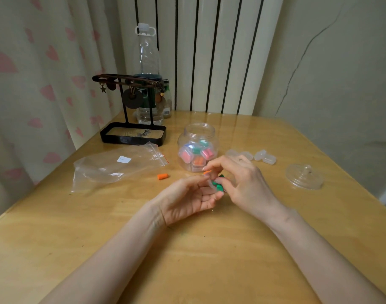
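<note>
Bare left hand (187,200) and right hand (242,183), bare forearms, slim fingers (216,163), longish nails.

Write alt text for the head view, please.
The left hand holds a small clear case of green earplugs while the right hand pinches an orange earplug above it, over a wooden table. Behind stands an open jar of filled cases; its lid lies to the right.

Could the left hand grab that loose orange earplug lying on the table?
Probably yes: the orange earplug lies bare on the table just beyond the left hand, nothing between. But its fingers hold the little case, so they're busy.
</note>
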`<action>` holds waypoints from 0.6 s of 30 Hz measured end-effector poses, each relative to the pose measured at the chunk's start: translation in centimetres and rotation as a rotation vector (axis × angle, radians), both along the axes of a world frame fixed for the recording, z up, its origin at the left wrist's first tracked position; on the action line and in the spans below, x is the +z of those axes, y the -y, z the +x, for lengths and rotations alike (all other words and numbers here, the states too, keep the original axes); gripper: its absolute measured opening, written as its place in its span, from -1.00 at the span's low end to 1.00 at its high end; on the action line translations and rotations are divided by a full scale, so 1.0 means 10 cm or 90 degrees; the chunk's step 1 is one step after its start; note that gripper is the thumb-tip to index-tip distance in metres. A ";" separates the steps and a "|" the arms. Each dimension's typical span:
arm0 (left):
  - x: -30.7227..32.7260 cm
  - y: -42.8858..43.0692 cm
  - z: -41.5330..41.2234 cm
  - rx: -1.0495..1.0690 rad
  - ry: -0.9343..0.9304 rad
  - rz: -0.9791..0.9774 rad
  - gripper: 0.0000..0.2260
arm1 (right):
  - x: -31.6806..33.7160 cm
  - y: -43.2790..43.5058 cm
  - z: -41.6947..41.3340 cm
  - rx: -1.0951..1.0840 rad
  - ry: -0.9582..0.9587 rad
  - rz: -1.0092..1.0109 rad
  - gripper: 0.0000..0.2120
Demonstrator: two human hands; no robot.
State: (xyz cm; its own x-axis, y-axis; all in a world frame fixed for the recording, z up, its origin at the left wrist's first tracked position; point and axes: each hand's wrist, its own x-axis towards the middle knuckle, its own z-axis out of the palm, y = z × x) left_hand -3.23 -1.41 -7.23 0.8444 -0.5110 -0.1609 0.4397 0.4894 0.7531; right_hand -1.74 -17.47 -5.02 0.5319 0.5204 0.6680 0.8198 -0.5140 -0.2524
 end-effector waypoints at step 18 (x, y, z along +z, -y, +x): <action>-0.01 0.00 0.01 0.012 -0.021 -0.040 -0.79 | 0.01 0.02 0.00 -0.006 -0.019 0.012 -0.47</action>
State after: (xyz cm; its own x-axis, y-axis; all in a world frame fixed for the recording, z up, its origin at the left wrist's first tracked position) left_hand -3.15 -1.37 -7.28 0.8487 -0.5049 -0.1572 0.4540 0.5431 0.7063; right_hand -1.72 -17.67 -4.96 0.5562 0.5033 0.6613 0.8072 -0.5164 -0.2859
